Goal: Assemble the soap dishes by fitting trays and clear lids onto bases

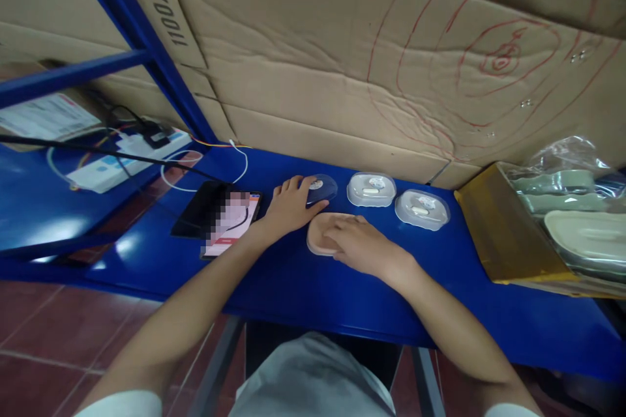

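Note:
My left hand [288, 205] rests at the left side of a clear plastic lid [325, 190], with its fingers along the back edge and its thumb at the front. A small round sticker shows on the lid. Just in front sits a shallow pinkish-beige dish [317, 238] with rounded corners. My right hand [359, 244] reaches into that dish from the right, its fingers bent and close together; whatever is under the fingertips is hidden. To the right stand two white dishes under clear lids, one [371, 191] behind the other [422, 210], each with a small white piece and a sticker.
An open cardboard box [508, 228] on the right holds plastic-wrapped green and cream dishes. A lit phone [232, 225] lies to the left beside a black item [195, 208]. Further left are a white power strip [127, 159] and cables. Cardboard [303, 78] walls the blue table's back.

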A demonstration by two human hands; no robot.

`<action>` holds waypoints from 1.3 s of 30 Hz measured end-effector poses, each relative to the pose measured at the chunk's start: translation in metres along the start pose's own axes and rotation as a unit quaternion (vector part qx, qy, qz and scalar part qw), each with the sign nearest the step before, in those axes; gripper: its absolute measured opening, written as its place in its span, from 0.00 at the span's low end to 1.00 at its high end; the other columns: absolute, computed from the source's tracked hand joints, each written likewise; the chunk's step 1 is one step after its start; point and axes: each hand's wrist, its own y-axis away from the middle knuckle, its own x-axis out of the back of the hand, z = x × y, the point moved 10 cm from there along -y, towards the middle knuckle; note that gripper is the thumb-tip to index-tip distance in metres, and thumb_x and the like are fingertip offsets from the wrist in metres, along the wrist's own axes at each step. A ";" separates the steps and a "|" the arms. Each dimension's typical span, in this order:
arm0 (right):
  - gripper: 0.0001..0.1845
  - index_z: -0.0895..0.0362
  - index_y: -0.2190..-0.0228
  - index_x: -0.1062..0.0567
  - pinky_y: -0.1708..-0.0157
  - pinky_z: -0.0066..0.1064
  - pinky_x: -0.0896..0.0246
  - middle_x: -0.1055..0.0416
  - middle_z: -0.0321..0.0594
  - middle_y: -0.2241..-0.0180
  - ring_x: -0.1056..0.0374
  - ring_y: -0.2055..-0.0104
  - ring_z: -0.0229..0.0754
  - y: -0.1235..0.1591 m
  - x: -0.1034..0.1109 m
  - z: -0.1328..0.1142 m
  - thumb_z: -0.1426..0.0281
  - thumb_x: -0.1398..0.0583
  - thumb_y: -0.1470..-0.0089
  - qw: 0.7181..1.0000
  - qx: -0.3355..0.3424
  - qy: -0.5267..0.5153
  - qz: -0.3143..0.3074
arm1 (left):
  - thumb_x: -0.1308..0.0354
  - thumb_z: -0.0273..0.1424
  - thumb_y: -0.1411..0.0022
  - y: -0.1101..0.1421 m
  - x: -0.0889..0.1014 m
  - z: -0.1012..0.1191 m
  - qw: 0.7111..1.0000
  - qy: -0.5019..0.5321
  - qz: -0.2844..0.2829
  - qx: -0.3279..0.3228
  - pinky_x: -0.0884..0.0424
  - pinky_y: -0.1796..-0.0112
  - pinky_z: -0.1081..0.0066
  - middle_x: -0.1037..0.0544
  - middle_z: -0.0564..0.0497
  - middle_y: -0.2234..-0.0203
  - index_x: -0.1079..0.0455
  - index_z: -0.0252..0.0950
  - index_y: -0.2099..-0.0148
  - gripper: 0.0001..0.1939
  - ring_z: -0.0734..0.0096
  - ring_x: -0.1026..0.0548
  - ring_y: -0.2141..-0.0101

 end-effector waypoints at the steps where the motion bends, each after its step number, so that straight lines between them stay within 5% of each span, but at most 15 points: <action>1: 0.23 0.54 0.43 0.19 0.33 0.53 0.35 0.25 0.53 0.34 0.30 0.31 0.59 0.008 -0.001 -0.002 0.75 0.31 0.38 1.000 0.015 -0.005 0.010 | 0.41 0.49 0.25 0.000 0.000 0.000 1.000 0.000 0.000 0.001 0.31 0.37 0.42 0.30 0.34 0.32 0.38 0.37 0.26 0.34 0.36 0.31 0.32; 5: 0.25 0.49 0.36 0.24 0.29 0.53 0.41 0.28 0.47 0.31 0.35 0.27 0.53 0.043 -0.005 0.002 0.68 0.33 0.32 0.994 0.080 -0.033 0.071 | 0.39 0.48 0.26 -0.001 -0.006 0.001 1.000 0.000 -0.014 -0.004 0.33 0.35 0.40 0.32 0.32 0.30 0.37 0.37 0.26 0.35 0.34 0.33 0.31; 10: 0.24 0.46 0.35 0.26 0.27 0.57 0.48 0.29 0.46 0.30 0.40 0.24 0.53 0.068 -0.018 0.035 0.60 0.36 0.29 0.989 0.051 -0.035 0.136 | 0.34 0.45 0.28 -0.003 -0.020 0.002 0.999 0.004 -0.045 -0.020 0.39 0.32 0.36 0.37 0.34 0.25 0.38 0.40 0.24 0.37 0.33 0.37 0.28; 16: 0.19 0.48 0.38 0.24 0.29 0.58 0.46 0.32 0.48 0.28 0.40 0.24 0.57 0.076 -0.024 0.050 0.60 0.39 0.27 0.985 0.036 -0.010 0.167 | 0.41 0.42 0.23 -0.001 -0.020 0.009 0.997 0.013 -0.060 -0.048 0.48 0.29 0.32 0.52 0.37 0.19 0.41 0.45 0.21 0.33 0.35 0.49 0.22; 19: 0.20 0.48 0.37 0.25 0.30 0.57 0.44 0.31 0.49 0.30 0.39 0.26 0.57 0.076 -0.024 0.049 0.60 0.40 0.26 0.985 0.032 -0.008 0.167 | 0.45 0.41 0.21 0.010 -0.006 0.035 0.986 0.048 -0.033 -0.154 0.46 0.28 0.40 0.42 0.37 0.23 0.36 0.41 0.24 0.28 0.43 0.43 0.24; 23: 0.20 0.51 0.39 0.23 0.32 0.58 0.43 0.30 0.53 0.32 0.37 0.29 0.60 0.076 -0.022 0.050 0.58 0.41 0.25 0.985 0.013 0.018 0.172 | 0.43 0.47 0.21 0.036 -0.003 0.072 0.949 0.075 -0.077 -0.295 0.39 0.31 0.49 0.27 0.42 0.32 0.25 0.42 0.33 0.23 0.48 0.30 0.32; 29: 0.20 0.48 0.37 0.24 0.34 0.57 0.40 0.29 0.49 0.33 0.35 0.31 0.58 0.080 -0.016 0.062 0.59 0.40 0.26 0.980 0.000 0.016 0.196 | 0.34 0.54 0.29 0.052 -0.016 0.081 0.933 0.060 -0.149 -0.321 0.39 0.31 0.50 0.28 0.41 0.31 0.28 0.45 0.30 0.32 0.44 0.32 0.30; 36: 0.25 0.48 0.31 0.31 0.34 0.56 0.37 0.32 0.52 0.31 0.37 0.28 0.58 0.079 -0.015 0.060 0.61 0.42 0.25 0.977 0.006 0.014 0.213 | 0.47 0.48 0.18 0.061 -0.010 0.087 0.908 0.057 -0.150 -0.387 0.39 0.33 0.46 0.29 0.49 0.30 0.41 0.63 0.22 0.27 0.43 0.34 0.30; 39: 0.32 0.48 0.27 0.39 0.33 0.58 0.39 0.37 0.56 0.28 0.39 0.27 0.61 0.082 -0.011 0.057 0.60 0.40 0.26 0.971 0.006 0.016 0.238 | 0.48 0.49 0.18 0.057 -0.003 0.084 0.914 0.089 -0.136 -0.372 0.35 0.34 0.48 0.28 0.46 0.30 0.36 0.55 0.24 0.26 0.45 0.32 0.31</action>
